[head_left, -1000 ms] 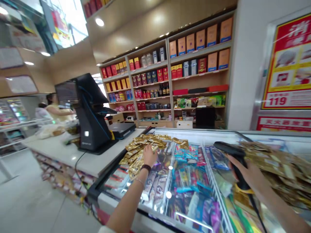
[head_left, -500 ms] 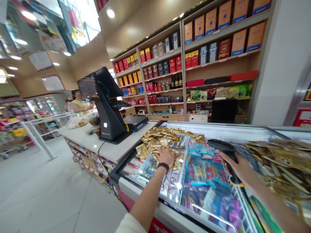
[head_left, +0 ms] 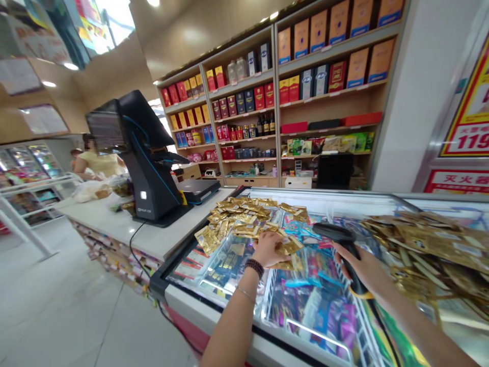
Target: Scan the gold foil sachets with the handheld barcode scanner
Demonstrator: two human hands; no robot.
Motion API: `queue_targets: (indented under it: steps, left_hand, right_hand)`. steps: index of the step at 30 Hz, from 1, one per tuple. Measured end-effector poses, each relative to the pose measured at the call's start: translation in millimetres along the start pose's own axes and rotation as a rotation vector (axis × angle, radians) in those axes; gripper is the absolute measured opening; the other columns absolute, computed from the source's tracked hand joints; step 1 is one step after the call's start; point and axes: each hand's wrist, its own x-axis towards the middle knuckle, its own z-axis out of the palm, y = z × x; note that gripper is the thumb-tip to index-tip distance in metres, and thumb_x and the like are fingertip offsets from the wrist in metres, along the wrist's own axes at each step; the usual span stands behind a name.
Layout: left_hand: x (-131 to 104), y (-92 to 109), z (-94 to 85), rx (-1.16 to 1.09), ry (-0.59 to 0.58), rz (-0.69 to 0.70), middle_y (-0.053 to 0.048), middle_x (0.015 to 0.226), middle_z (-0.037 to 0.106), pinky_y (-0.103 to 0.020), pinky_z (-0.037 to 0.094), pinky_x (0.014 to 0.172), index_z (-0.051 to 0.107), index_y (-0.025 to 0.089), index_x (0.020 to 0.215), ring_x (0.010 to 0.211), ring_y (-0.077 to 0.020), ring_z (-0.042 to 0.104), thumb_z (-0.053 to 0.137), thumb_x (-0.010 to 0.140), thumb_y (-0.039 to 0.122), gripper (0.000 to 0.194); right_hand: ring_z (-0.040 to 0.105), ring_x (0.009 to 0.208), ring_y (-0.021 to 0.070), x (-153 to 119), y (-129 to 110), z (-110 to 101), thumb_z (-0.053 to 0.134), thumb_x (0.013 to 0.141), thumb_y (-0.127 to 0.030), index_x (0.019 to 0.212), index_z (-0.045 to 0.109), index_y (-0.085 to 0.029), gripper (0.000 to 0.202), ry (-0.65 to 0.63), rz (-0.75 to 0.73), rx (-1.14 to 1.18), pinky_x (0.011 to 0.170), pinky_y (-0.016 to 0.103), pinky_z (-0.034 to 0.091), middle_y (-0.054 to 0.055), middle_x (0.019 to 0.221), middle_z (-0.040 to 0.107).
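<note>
My left hand (head_left: 268, 250), with a beaded bracelet on the wrist, is over the glass top of a chest freezer (head_left: 191, 300). Its fingers are bent down onto a gold foil packet (head_left: 289, 245); the fingertips are partly hidden. Just beyond it spreads a loose pile of gold packets (head_left: 240, 216). My right hand (head_left: 361, 267) is wrapped round the handle of a black barcode scanner (head_left: 336, 233), whose head points left above the glass. To the right of that hand lies a second heap of gold packets (head_left: 431, 244).
Left of the freezer stands a counter (head_left: 153, 239) with a black checkout terminal (head_left: 148, 168) and a flat scale (head_left: 198, 189). A person (head_left: 97, 160) is behind it. Coloured packs (head_left: 313, 300) lie in baskets under the glass. Shelves of boxes (head_left: 248, 102) line the back wall.
My left hand has gone from spread flat on the pile to bent fingers, moving right with a gold packet. The view has turned right; the scanner stays in my right hand.
</note>
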Motion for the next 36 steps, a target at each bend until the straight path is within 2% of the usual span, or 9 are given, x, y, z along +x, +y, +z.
queue_targets:
  steps: [3, 7, 13, 15, 18, 21, 26, 33, 36]
  left_hand:
    - [-5, -1, -5.7, 0.047, 0.004, -0.049, -0.013, 0.136, 0.071, -0.057, 0.047, 0.111, 0.080, 0.028, 0.117, 0.137, -0.0446, 0.054, 0.097, 0.061, 0.047, 0.062]
    - [-3, 0, -5.8, 0.021, 0.035, -0.078, -0.016, 0.120, 0.073, -0.048, 0.052, 0.106, 0.080, 0.022, 0.105, 0.121, -0.0404, 0.065, 0.099, 0.060, 0.052, 0.057]
    - [-4, 2, -6.0, 0.051, 0.066, -0.092, -0.019, 0.120, 0.072, -0.047, 0.048, 0.109, 0.072, 0.017, 0.105, 0.122, -0.0398, 0.065, 0.104, 0.052, 0.040, 0.066]
    - [-4, 3, -5.5, -0.022, 0.087, -0.106, -0.014, 0.116, 0.074, -0.045, 0.051, 0.105, 0.071, 0.020, 0.108, 0.119, -0.0366, 0.067, 0.102, 0.056, 0.034, 0.063]
    - [0, 4, -2.8, -0.195, 0.145, -0.104, -0.007, 0.107, 0.077, -0.040, 0.054, 0.097, 0.070, 0.022, 0.108, 0.107, -0.0298, 0.071, 0.094, 0.069, 0.024, 0.046]
    - [6, 3, 0.7, -0.361, 0.229, -0.063, -0.004, 0.102, 0.077, -0.038, 0.055, 0.094, 0.070, 0.021, 0.105, 0.100, -0.0257, 0.073, 0.085, 0.077, 0.016, 0.033]
    - [13, -2, 6.1, -0.579, 0.309, -0.052, -0.003, 0.101, 0.076, -0.033, 0.056, 0.093, 0.066, 0.021, 0.110, 0.095, -0.0199, 0.072, 0.073, 0.080, 0.006, 0.034]
    - [17, -12, 15.5, -0.725, 0.322, -0.072, 0.001, 0.090, 0.070, -0.031, 0.059, 0.080, 0.064, 0.022, 0.106, 0.081, -0.0171, 0.069, 0.088, 0.073, 0.019, 0.041]
    - [18, -14, 17.2, -0.772, 0.314, -0.054, 0.002, 0.086, 0.068, -0.027, 0.058, 0.075, 0.064, 0.022, 0.104, 0.077, -0.0155, 0.067, 0.085, 0.075, 0.017, 0.036]
  right_hand:
    - [0.051, 0.037, 0.0148, -5, -7, 4, 0.070, 0.080, -0.077, 0.065, 0.060, -0.026, 0.054, 0.014, -0.028, -0.040, 0.044, 0.030, 0.042, -0.001, 0.043, 0.058]
    - [0.049, 0.037, 0.0143, -12, -14, 8, 0.070, 0.081, -0.074, 0.066, 0.060, -0.026, 0.051, 0.053, -0.035, -0.064, 0.044, 0.029, 0.042, -0.001, 0.042, 0.058]
    - [0.050, 0.038, 0.0150, -17, -19, 10, 0.068, 0.083, -0.073, 0.063, 0.059, -0.027, 0.051, 0.066, -0.025, -0.084, 0.045, 0.030, 0.042, -0.001, 0.042, 0.057]
    - [0.051, 0.039, 0.0155, -16, -18, 9, 0.068, 0.082, -0.074, 0.062, 0.059, -0.027, 0.052, 0.057, -0.022, -0.088, 0.045, 0.030, 0.042, -0.001, 0.041, 0.057]
    - [0.054, 0.040, 0.0163, -13, -12, 8, 0.067, 0.081, -0.078, 0.063, 0.060, -0.026, 0.055, 0.006, -0.039, -0.100, 0.046, 0.031, 0.043, 0.000, 0.043, 0.059]
    - [0.055, 0.040, 0.0170, -11, -9, 8, 0.064, 0.083, -0.078, 0.064, 0.061, -0.026, 0.056, -0.010, -0.063, -0.146, 0.048, 0.031, 0.044, 0.000, 0.043, 0.060]
    - [0.055, 0.041, 0.0175, -20, -13, 13, 0.061, 0.084, -0.078, 0.067, 0.061, -0.026, 0.054, -0.021, -0.112, -0.213, 0.051, 0.033, 0.043, -0.001, 0.042, 0.059]
    - [0.055, 0.043, 0.0190, -32, -18, 18, 0.061, 0.086, -0.077, 0.067, 0.060, -0.028, 0.053, -0.022, -0.148, -0.259, 0.053, 0.034, 0.043, -0.001, 0.043, 0.059]
    - [0.057, 0.043, 0.0197, -30, -16, 16, 0.062, 0.084, -0.079, 0.066, 0.060, -0.028, 0.054, -0.058, -0.117, -0.274, 0.054, 0.034, 0.044, -0.001, 0.043, 0.060]
